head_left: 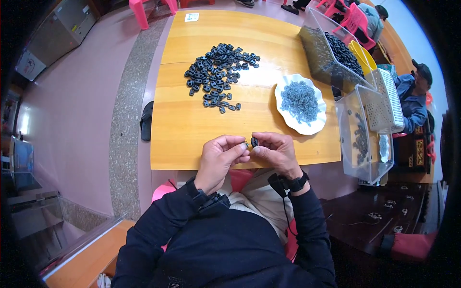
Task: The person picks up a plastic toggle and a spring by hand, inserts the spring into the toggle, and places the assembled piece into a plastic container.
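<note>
Above the near edge of the wooden table (269,153), my two hands meet fingertip to fingertip. Between the thumb and fingers of my right hand (278,152) is a black oval cord lock piece (254,142) with two holes. My left hand (222,156) pinches a small dark part (247,144) right beside it, too small to name. Farther off lies a loose pile of black two-hole cord lock pieces (213,72). To the right, a white wavy-rimmed plate (312,128) holds a heap of small grey springs (300,102).
Right of the table stand a clear bin of black parts (343,53), a lower clear bin (353,161), a white perforated basket (384,101) and a yellow container (362,56). Another person (415,96) sits beyond them. A white card (191,17) lies at the far left corner.
</note>
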{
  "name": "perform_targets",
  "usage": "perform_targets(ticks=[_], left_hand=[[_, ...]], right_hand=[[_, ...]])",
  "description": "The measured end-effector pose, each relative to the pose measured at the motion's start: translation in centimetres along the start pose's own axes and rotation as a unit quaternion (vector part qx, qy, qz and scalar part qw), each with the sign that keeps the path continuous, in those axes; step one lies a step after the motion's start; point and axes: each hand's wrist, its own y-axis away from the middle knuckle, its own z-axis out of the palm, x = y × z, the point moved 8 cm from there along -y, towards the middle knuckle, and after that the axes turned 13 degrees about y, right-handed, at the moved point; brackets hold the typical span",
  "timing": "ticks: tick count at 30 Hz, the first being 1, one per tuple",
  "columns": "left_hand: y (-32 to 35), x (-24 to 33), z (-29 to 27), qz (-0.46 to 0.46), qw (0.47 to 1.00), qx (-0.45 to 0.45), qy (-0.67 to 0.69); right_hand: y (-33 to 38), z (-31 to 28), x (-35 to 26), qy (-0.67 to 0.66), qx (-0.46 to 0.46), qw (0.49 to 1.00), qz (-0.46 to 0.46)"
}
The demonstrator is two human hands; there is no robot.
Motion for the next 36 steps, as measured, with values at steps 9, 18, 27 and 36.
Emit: perform_targets(ticks=[9,18,27,36], left_hand=[[0.11,-0.13,0.01,-0.012,1.0,0.008,-0.006],[0.03,-0.31,-0.14,-0.014,1.0,0.006,0.005],[0.1,-0.44,0.07,-0.028,1.0,0.002,0.003],[0.14,-0.54,0.35,-0.038,0.999,-0.018,0.001]], right_hand=[[0.03,0.04,-0.37,0.036,-0.006,0.999,-0.008],[0.02,0.28,-0.73,0.067,-0.012,0.998,-0.005],[0.13,0.23,-0.52,0.032,-0.018,0.999,0.004],[0.27,0.46,-0.66,-0.014,-0.017,1.0,0.004]])
